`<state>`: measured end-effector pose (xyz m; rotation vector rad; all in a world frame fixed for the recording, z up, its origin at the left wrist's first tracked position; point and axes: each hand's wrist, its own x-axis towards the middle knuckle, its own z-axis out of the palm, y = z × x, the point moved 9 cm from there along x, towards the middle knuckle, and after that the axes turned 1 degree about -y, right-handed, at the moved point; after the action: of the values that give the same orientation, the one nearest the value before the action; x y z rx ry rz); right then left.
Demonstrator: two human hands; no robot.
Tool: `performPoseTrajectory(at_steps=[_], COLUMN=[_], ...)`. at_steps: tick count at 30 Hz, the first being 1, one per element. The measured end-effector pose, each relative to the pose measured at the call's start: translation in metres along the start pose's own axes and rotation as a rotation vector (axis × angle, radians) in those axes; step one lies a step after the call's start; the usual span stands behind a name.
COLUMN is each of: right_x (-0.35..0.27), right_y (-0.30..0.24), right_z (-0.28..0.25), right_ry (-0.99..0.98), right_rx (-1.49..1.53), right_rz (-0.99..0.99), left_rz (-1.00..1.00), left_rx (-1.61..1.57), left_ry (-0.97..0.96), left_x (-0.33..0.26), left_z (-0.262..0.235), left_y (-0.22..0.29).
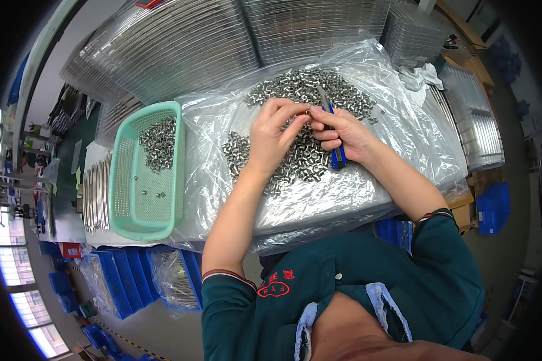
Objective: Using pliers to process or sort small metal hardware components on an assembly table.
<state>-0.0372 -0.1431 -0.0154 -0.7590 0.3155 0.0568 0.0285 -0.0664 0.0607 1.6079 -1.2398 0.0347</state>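
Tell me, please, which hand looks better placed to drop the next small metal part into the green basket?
Probably the left hand: the green basket lies on its side, and only its fingertips are busy. The right hand has its grip around the blue-handled tool.

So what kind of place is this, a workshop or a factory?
Probably a factory sorting or assembly bench. Both hands work over a heap of small metal parts on clear plastic sheet, with more in a green basket, stacked metal racks behind, and blue bins below.

pinched part (308,112): too small to tell | blue-handled tool (336,155): handle mostly hidden
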Motion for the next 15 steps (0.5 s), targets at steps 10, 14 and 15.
performPoseTrajectory(at_steps=[10,14,15], right_x=[0.0000,0.0004,0.0003], right_y=[0.0001,0.0008,0.0005], right_z=[0.0007,-0.0001,-0.0002], right_ry=[-0.011,-0.015,-0.015], right_rx=[0.047,0.043,0.043], right_rz=[-0.001,0.000,0.000], left_rz=[-0.069,-0.089,-0.088], left_rx=[-0.077,-0.111,-0.111], left_ry=[0.011,0.007,0.007], left_x=[-0.0004,-0.0002,-0.0004], left_z=[-0.0003,0.0001,0.0005], left_y=[-0.0048,-0.0029,-0.0041])
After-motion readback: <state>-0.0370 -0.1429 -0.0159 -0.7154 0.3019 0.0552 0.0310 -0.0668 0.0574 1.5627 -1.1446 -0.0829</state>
